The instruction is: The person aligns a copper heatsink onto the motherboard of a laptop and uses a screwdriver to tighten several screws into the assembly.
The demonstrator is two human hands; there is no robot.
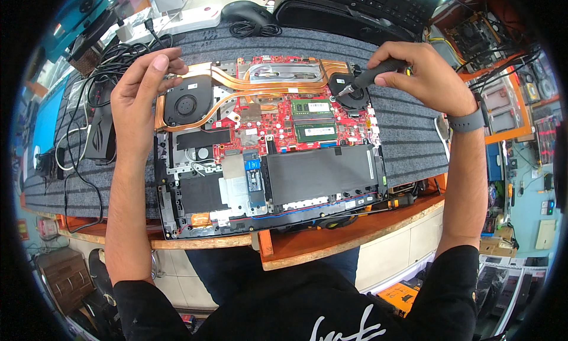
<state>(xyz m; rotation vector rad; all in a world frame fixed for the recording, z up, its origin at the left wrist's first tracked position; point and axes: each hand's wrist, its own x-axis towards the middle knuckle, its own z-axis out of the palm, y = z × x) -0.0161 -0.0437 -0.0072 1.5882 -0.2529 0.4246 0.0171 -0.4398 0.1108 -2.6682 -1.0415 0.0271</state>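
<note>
An opened laptop (251,113) lies on the bench with its red circuit board, copper heat pipes (266,89) and battery (322,172) exposed. My right hand (423,74) is closed round the black handle of a screwdriver (378,73). The screwdriver slants down to the left, its metal tip close to the inner edge of the right cooling fan (350,92); whether it sits in a screw I cannot tell. Over the left cooling fan (187,103), my left hand (142,86) has its fingers apart beside the copper pipe, holding nothing. Two memory sticks (313,119) sit mid-board.
Black cables and a power adapter (100,134) lie left of the laptop on the grey ribbed mat (408,134). Behind it are a mouse (248,15) and a keyboard (378,3). Another screwdriver (399,202) rests below the laptop's front right corner, by the wooden drawer (319,249).
</note>
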